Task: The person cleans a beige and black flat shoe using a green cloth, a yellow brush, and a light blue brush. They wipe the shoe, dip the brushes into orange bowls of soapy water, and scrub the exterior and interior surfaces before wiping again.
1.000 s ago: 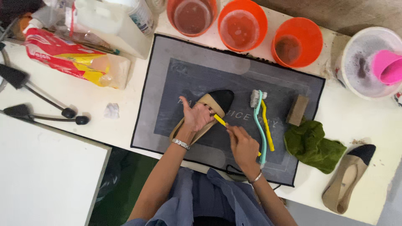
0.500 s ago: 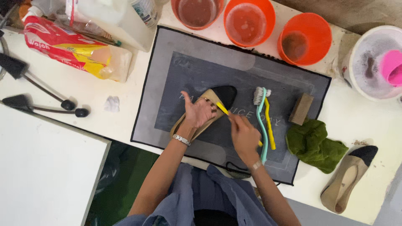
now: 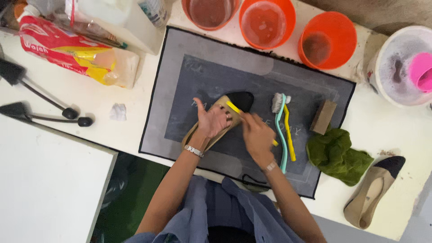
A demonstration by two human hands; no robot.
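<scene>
three orange tubs are standing along the far edge of the grey mat (image 3: 180, 81): the left tub (image 3: 209, 12), cut off by the frame, is holding brownish water, the middle tub (image 3: 267, 22) is holding pale cloudy water, and the right tub (image 3: 326, 40) is showing only a dark patch at its bottom. a white bucket (image 3: 396, 67) is sitting at the right edge with sudsy residue inside and a pink cup (image 3: 421, 71), cut by the frame, lying in it.

the left hand (image 3: 212, 121) is pressing flat, fingers spread, on a tan flat shoe with a black toe (image 3: 240, 100) lying on the mat. the right hand (image 3: 257, 135) is closed around a small yellow brush (image 3: 234, 108), its tip touching the shoe near the toe; most of the handle is hidden in the fist, and the bristles are too small to make out. just beside it are lying a teal brush (image 3: 281, 130), a yellow brush (image 3: 289, 137) and a brown block (image 3: 323, 117). a green cloth (image 3: 337, 153) is spilling off the mat onto the bench (image 3: 396, 130), near the second shoe (image 3: 373, 191). a red and yellow refill pouch (image 3: 72, 54) is lying far left.
</scene>
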